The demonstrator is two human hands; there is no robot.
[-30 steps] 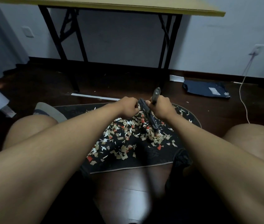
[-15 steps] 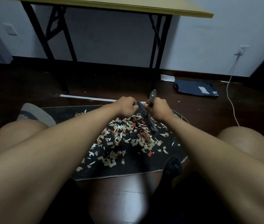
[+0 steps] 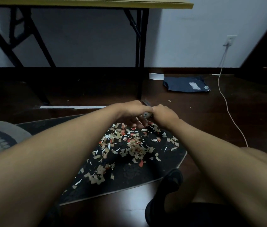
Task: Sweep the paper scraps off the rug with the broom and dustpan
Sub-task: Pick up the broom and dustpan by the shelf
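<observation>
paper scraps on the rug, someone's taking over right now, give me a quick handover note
Left hand: fingers curled over a grey tool at the rug's far edge; blurred, grip unclear.
Right hand: grips the same tool's other side.
Whether the tool is the broom or the dustpan cannot be told.
Paper scraps: spread in a band across the dark rug, from the hands toward the near left edge.
Done: nothing visibly collected.
Left: sweep all scraps off the rug.
</observation>
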